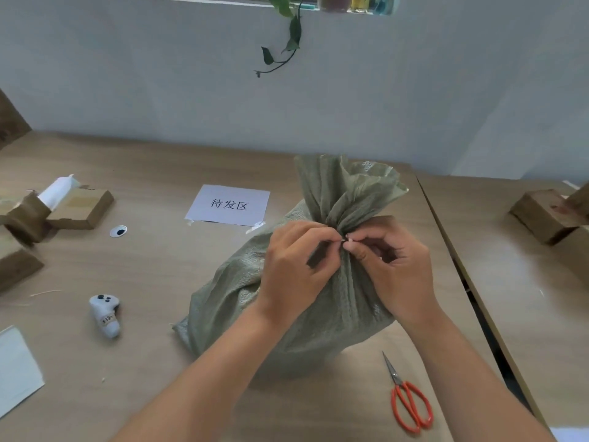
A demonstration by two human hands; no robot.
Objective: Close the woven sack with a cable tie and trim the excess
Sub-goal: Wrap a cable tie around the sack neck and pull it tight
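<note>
A grey-green woven sack (280,314) stands on the wooden table, its top bunched into a neck with the loose mouth (347,189) fanning up behind. Both hands work at the neck. My left hand (296,266) pinches the thin cable tie (343,240) from the left. From the right, my right hand (392,263) pinches the same small piece, fingertips almost touching the left ones. Most of the tie is hidden by fingers and fabric. Red-handled scissors (408,400) lie shut on the table at the sack's front right.
A paper sheet with printed characters (229,204) is taped down behind the sack. Cardboard boxes (76,207) sit at the left and others (541,215) on the adjoining right table. A small white plush toy (105,314) and a white sheet (16,371) lie at the left.
</note>
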